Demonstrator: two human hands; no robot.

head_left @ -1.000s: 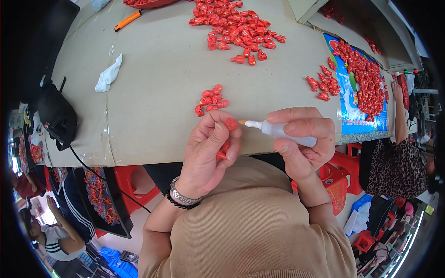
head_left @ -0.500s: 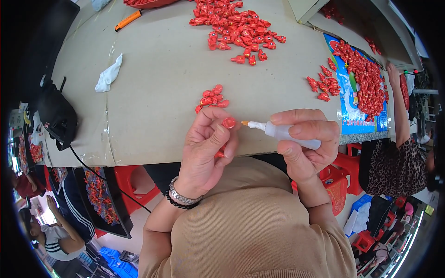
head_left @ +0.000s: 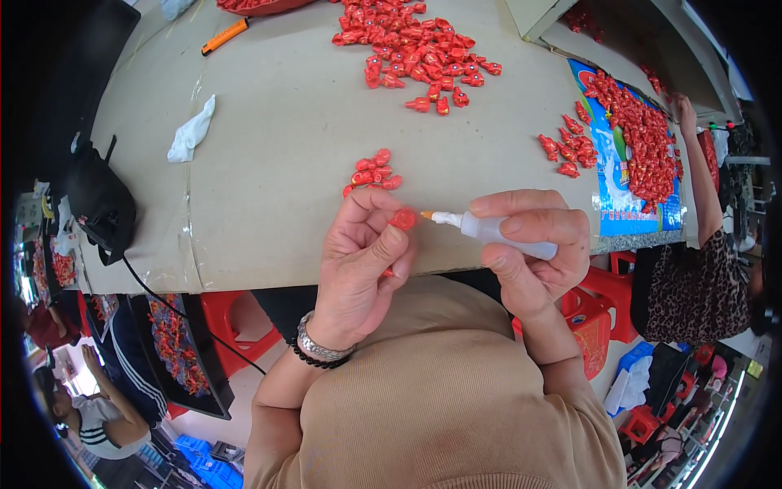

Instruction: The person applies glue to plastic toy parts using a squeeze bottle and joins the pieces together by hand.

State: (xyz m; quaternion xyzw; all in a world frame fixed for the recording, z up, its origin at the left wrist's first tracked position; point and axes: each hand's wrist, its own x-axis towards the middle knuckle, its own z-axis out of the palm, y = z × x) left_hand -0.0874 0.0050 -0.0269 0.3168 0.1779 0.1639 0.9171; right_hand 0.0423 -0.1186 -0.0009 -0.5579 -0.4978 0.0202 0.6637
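Observation:
Between thumb and fingers, my left hand [head_left: 358, 261] pinches a small red plastic part [head_left: 402, 218], its round end turned toward the right. Another bit of red shows lower down between the same fingers, mostly hidden. My right hand [head_left: 538, 244] is wrapped round a translucent white squeeze bottle [head_left: 509, 234]. The bottle's white-wrapped nozzle ends in a tan tip that points left, a short gap from the red part. Just beyond my left hand lies a small cluster of red pieces [head_left: 375, 169] on the table.
A large heap of red parts [head_left: 423, 53] lies at the far middle of the table [head_left: 269, 163]. More cover a blue printed sheet [head_left: 607, 204] at right, where a co-worker's arm [head_left: 702, 175] reaches in. An orange marker-like tool [head_left: 225, 37], white cloth scrap [head_left: 192, 130] and black bag-like object [head_left: 99, 200] sit left.
My right hand and the bottle have shifted slightly left and up. The red part in my left hand has turned and dropped a little, and the fingers have moved slightly.

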